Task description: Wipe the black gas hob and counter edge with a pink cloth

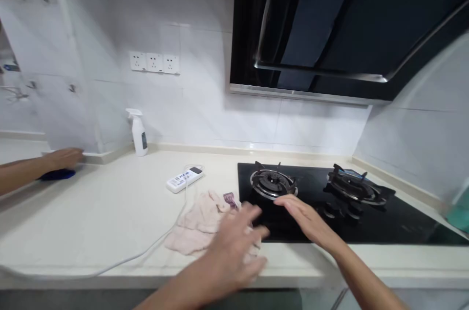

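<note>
A crumpled pale pink cloth (200,219) with a small purple label lies on the counter at the left edge of the black gas hob (286,229). My left hand (236,246), blurred by motion, is over the cloth's right part with its fingers spread. Whether it touches the fabric I cannot tell. Over the front of the hob is my right hand (308,219), its fingers stretched out and nothing in them. It is just in front of the left burner (273,183). Behind the cloth rests a white oblong device (184,179) with a dark end.
A white cable (146,250) crosses the cream counter (91,217). Against the back wall stands a white spray bottle (138,133). At far left another person's hand (64,157) is above a dark blue item (58,174). A black range hood (311,31) overhangs the hob.
</note>
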`<state>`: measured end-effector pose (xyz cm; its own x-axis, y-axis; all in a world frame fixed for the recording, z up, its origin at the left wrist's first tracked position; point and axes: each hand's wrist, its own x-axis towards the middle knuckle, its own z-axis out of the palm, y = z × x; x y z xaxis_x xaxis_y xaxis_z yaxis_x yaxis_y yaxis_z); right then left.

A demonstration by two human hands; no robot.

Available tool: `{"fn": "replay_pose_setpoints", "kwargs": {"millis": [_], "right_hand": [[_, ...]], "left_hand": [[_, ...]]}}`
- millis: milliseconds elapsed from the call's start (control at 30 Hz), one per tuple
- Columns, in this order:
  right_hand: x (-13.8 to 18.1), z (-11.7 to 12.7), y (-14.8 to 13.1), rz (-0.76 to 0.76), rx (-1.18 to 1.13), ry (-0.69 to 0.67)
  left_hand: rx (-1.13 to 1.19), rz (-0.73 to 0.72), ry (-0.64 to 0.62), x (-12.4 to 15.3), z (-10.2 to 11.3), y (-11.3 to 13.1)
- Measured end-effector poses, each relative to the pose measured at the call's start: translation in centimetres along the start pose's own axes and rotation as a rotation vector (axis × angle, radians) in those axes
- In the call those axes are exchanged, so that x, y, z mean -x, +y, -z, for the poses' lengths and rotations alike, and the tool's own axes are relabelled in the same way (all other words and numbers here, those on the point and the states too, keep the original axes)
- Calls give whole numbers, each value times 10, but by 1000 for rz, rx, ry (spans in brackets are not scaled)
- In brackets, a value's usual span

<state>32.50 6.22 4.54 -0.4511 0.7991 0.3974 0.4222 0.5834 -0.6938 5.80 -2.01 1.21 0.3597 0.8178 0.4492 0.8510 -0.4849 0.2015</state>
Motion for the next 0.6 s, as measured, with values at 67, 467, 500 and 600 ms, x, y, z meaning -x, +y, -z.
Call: {"fn": "replay_pose_setpoints", "kwargs": {"millis": [67,467,500,600], "right_hand": [[35,28,30,-61,116,136],[104,50,124,-121,602,373],[104,50,120,-130,610,365],[105,50,114,-149,620,349]], "left_hand": [[-56,146,-16,3,21,-21],[-26,77,-29,22,-3,-17],[7,46,-36,24,-3,-14],[110,35,-78,19,8,-9]]}}
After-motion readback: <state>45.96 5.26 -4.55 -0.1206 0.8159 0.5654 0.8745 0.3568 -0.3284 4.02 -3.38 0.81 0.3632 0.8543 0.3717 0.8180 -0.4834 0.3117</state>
